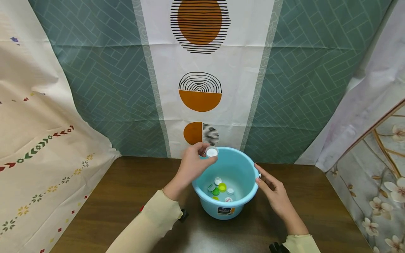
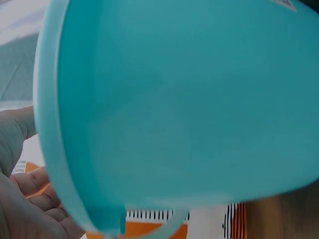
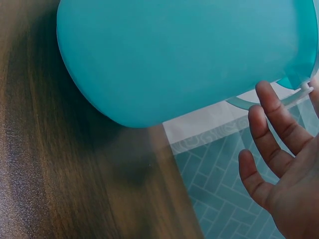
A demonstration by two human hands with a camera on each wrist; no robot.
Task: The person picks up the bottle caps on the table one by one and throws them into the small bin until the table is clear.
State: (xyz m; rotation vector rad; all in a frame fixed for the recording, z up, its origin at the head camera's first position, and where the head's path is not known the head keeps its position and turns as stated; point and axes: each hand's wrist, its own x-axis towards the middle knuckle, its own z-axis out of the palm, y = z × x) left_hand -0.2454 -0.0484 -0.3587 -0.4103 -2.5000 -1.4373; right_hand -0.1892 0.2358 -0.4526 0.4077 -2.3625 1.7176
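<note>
My left hand [image 1: 197,158] pinches a round white bottle cap [image 1: 211,151] above the left back rim of a light blue bucket [image 1: 226,203]. At the bucket's right rim, beside the handle joint, my right hand [image 1: 275,193] holds on with thumb and index finger. In the right wrist view its other fingers [image 3: 271,139] spread out beside the bucket wall. Several caps lie on the bucket floor, among them a yellow cap [image 1: 222,187], a green cap [image 1: 216,191] and a white cap [image 1: 230,191]. The left wrist view has the cap hidden behind the bucket.
The bucket stands on a dark brown wooden table [image 1: 152,182]. A patterned curtain [image 1: 202,59] hangs along the table's back edge. Light cloth [image 1: 38,123] drapes on the left, and a floral cloth [image 1: 373,196] hangs on the right. A small red thing [image 1: 142,208] peeks out behind the left sleeve.
</note>
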